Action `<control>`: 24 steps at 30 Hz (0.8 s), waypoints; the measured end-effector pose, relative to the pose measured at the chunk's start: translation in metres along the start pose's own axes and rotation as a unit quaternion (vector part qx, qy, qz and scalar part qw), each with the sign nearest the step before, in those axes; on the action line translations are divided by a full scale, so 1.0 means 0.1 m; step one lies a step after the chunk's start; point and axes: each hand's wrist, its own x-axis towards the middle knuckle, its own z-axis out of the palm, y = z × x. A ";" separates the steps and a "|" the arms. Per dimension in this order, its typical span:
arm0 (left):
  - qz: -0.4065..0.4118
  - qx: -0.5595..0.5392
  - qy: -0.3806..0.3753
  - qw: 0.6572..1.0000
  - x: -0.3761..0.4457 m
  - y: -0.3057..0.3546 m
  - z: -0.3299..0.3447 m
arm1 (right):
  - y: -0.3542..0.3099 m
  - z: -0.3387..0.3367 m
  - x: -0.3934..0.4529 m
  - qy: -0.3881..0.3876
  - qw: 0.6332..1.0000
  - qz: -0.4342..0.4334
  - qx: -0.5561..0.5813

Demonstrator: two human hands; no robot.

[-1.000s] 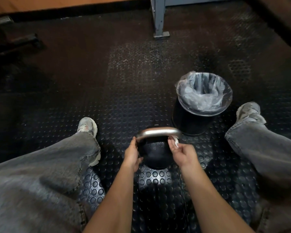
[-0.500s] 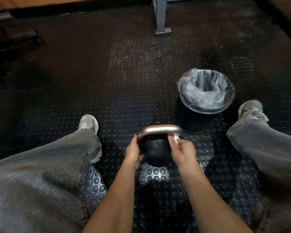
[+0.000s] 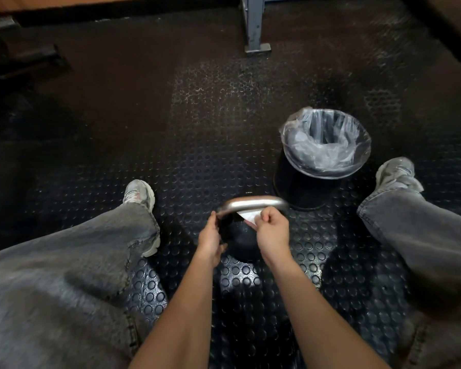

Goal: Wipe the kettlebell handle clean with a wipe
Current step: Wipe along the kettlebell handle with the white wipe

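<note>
- Nearest the camera: two bare forearms reaching forward between spread knees in baggy grey denim jeans (image 3: 64,265), all over a black rubber floor mat with raised round studs (image 3: 240,283).
- The round black kettlebell with a curved bare-metal handle (image 3: 241,241) sits upright on the mat right between the hands, so pretty much dead centre.
- Left hand (image 3: 210,237) is up against the left side of the bell, fingers reaching to the left end of the handle where it bends down. They look loosely curled on it; can't tell how firm the grip is from this angle.
- Right hand (image 3: 273,230) is clenched round a small crumpled white wipe (image 3: 248,217), knuckles up, pressing it against the underside of the handle about mid-span. Part of the wipe pokes out to the left of the fist.
- Handle looks smooth and shiny, the bell body matte.
- Just past the kettlebell, to the right: a small round black bin with a crinkly clear plastic liner (image 3: 326,145) folded over the rim.
- Pale grey sneakers (image 3: 140,194) on either side, the bin near the right one.
- Far end: a grey metal post with a flat foot plate (image 3: 254,27) and a wood-coloured strip along the wall.
</note>
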 end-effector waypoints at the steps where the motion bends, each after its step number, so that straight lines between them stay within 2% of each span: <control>1: 0.001 0.001 0.000 1.000 0.00 0.00 0.00 | -0.06 -0.01 0.03 0.022 0.997 0.016 0.071; 2: 0.001 0.003 0.000 1.000 -0.01 0.01 0.01 | -0.11 -0.03 0.07 0.055 0.984 0.047 0.163; 5: 0.003 0.009 -0.001 1.000 -0.01 0.00 0.00 | -0.14 -0.22 0.21 0.120 0.897 0.151 0.398; 7: 0.004 0.006 -0.006 1.000 -0.01 0.00 0.00 | -0.06 -0.34 0.24 0.125 0.862 0.187 0.454; 9: 0.003 0.003 -0.004 1.000 -0.01 -0.01 0.00 | 0.00 -0.38 0.23 0.136 0.848 0.215 0.464; 14: 0.004 0.006 0.001 1.000 0.00 0.00 0.00 | -0.21 -0.19 0.28 0.137 0.889 0.181 0.397; 17: 0.003 -0.001 -0.001 1.000 -0.04 0.01 0.01 | -0.16 0.04 0.06 0.093 0.952 0.127 0.262; 20: 0.001 -0.001 -0.003 1.000 -0.05 0.01 0.01 | -0.04 0.12 -0.11 0.038 0.986 0.074 0.146; 22: 0.002 0.004 -0.004 1.000 -0.04 0.01 0.01 | -0.07 0.08 -0.06 0.051 0.989 0.056 0.124; 24: 0.002 0.006 -0.004 1.000 -0.02 0.00 0.01 | -0.17 -0.03 0.09 0.117 0.958 0.109 0.239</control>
